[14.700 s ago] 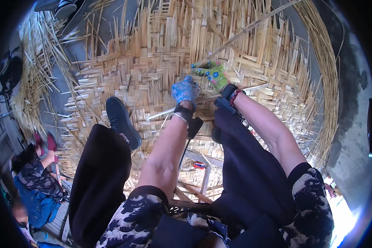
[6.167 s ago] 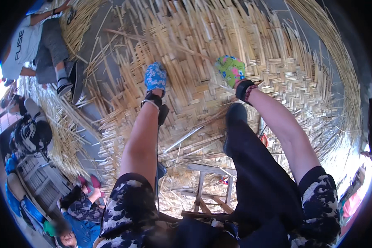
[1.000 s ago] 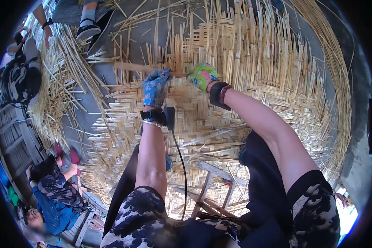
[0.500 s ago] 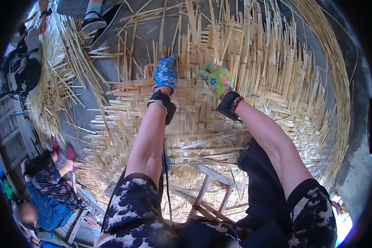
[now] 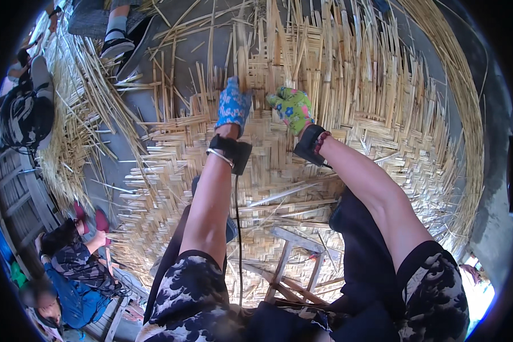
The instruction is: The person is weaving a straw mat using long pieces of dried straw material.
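A large mat of split reed strips (image 5: 171, 176) lies in front of me, woven in a zigzag nearby, with loose ends fanning out at its far edge. My left hand (image 5: 233, 108), in a blue flowered glove, is at that edge, fingers closed around the base of upright reed strips (image 5: 242, 60). Just to its right, my right hand (image 5: 293, 108), in a green flowered glove, is curled with its thumb toward the left hand, pinching at the weave. Both gloves hide the exact strips gripped.
A wooden stool frame (image 5: 287, 256) rests on the mat between my legs. Loose reeds (image 5: 105, 97) lie in a heap on the left, and a long reed bundle (image 5: 456, 74) curves along the right. Another person (image 5: 80, 290) sits at lower left; a shoe (image 5: 118, 48) shows at upper left.
My left hand has shifted slightly right and nearer to me. The right hand has moved a little left, narrowing the gap. The view has shifted slightly.
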The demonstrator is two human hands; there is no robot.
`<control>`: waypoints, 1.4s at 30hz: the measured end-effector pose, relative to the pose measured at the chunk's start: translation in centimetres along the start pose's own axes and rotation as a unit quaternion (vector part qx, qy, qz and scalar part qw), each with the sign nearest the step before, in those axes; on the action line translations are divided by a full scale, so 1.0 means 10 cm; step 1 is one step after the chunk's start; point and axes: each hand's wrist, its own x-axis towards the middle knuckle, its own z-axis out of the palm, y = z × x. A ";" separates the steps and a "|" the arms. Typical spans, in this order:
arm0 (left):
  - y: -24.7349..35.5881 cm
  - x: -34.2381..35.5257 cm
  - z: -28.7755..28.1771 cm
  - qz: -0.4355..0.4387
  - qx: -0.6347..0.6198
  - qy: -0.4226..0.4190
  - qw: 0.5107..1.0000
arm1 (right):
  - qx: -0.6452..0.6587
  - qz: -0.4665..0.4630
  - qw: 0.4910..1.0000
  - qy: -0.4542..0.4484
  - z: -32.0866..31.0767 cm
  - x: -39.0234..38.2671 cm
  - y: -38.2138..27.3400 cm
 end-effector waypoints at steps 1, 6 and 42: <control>-0.05 -0.01 0.04 0.001 0.001 0.014 1.000 | 0.018 -0.066 0.998 0.015 -0.02 -0.01 -0.04; -0.11 0.13 0.04 -0.133 -0.272 -0.188 0.934 | 0.103 0.122 0.981 -0.106 -0.14 -0.03 -0.17; -0.91 0.00 -0.52 -0.098 -0.202 0.066 0.972 | -0.140 -0.017 0.987 -0.078 0.69 0.15 -0.82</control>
